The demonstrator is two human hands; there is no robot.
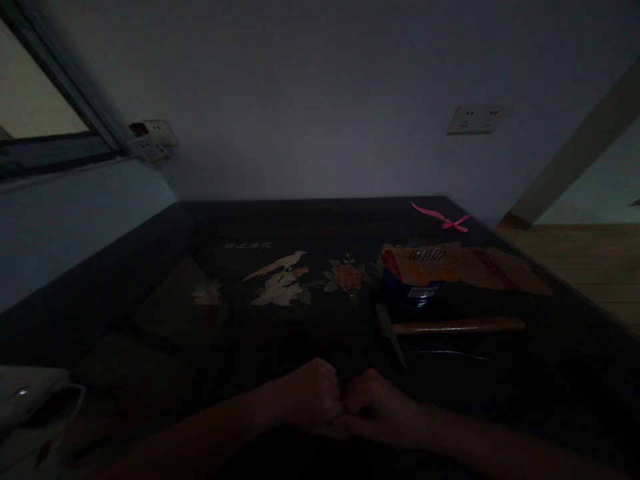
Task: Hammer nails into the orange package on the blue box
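My left hand (313, 399) and my right hand (383, 410) are both closed into fists, knuckles touching, low in the middle of the dark tabletop (300, 333). Nothing sticks out of either fist, and it is dim there. Just beyond my right hand lies a hammer (457, 325), its wooden handle pointing right and its narrow, tapered metal head nearest me. A thin, slightly bent metal piece (450, 353) rests in front of the handle. Behind the hammer stands a shiny dark-blue container (411, 291) with a pale label, partly covered by a creased printed sheet (467, 267).
A pink ribbon (450, 223) lies near the table's far right corner. Bird and flower pictures (283, 280) decorate the tabletop. At lower left is a whitish object (30, 393), cut off by the frame. Wall sockets (475, 120) are on the wall behind; a window is at left.
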